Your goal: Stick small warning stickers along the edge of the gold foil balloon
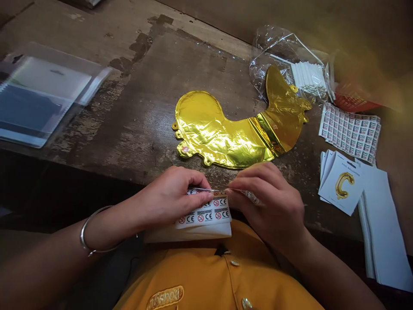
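Mirror-gloss gold foil balloon at 12 o'clock on a rough, worn wooden table; crinkled clear plastic bag at 1 o'clock; matt paper sticker sheet at 2 o'clock; smooth paper labels and matt mustard cloth shirt at 6 o'clock; polished metal bangle at 8 o'clock.

On our workbench, the foil balloon lies mid-bench, a plastic sleeve to its left, a sticker sheet and printed cards to its right, and a label sheet nearer us.
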Available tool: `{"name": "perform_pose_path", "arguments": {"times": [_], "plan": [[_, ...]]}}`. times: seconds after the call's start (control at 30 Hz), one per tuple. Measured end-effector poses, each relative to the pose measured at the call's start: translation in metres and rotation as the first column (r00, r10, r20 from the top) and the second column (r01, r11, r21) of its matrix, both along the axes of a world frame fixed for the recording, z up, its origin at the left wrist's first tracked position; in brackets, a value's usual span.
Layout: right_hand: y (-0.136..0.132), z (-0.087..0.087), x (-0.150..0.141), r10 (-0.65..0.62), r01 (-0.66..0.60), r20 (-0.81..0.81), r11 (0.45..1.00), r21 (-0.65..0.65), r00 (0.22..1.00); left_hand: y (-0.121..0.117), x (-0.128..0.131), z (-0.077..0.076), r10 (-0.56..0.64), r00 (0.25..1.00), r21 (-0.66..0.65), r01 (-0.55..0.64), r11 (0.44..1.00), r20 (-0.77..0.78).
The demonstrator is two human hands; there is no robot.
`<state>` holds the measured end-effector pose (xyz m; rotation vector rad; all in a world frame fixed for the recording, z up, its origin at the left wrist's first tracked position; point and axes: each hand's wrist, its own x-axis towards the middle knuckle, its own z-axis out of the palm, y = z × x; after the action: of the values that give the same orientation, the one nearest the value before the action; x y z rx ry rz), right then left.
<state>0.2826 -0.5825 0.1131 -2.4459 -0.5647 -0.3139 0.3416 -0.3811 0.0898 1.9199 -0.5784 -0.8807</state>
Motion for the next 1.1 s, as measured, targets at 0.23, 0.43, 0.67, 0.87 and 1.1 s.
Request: {"name": "perform_pose_path", "arguments": {"times": [0.23, 0.43, 0.67, 0.87, 1.1], "plan": [[0.001, 0.002, 0.009, 0.000, 0.023, -0.541, 0.999, 0.035, 0.841, 0.002, 0.000, 0.005, -0.023, 0.999, 0.029, 0.023, 0.999, 0.027], [-0.003, 0.000, 0.009, -0.028, 0.105, -0.592, 0.990, 0.097, 0.806, 0.008, 0.007, 0.008, -0.029, 0.996, 0.080, 0.036, 0.996, -0.086], [-0.007, 0.003, 0.008, -0.084, 0.132, -0.527, 0.990, 0.054, 0.845, 0.006, 0.005, 0.003, -0.008, 0.984, 0.054, 0.018, 0.998, -0.176], [-0.006, 0.001, 0.006, -0.070, 0.141, -0.557, 0.986, 0.086, 0.827, 0.006, 0.004, 0.003, -0.041, 0.999, 0.095, 0.041, 0.995, -0.001], [-0.005, -0.003, 0.002, -0.044, 0.106, -0.469, 0.989, 0.106, 0.882, -0.005, 0.002, 0.007, -0.037, 0.989, 0.083, 0.025, 0.996, 0.143]]}}
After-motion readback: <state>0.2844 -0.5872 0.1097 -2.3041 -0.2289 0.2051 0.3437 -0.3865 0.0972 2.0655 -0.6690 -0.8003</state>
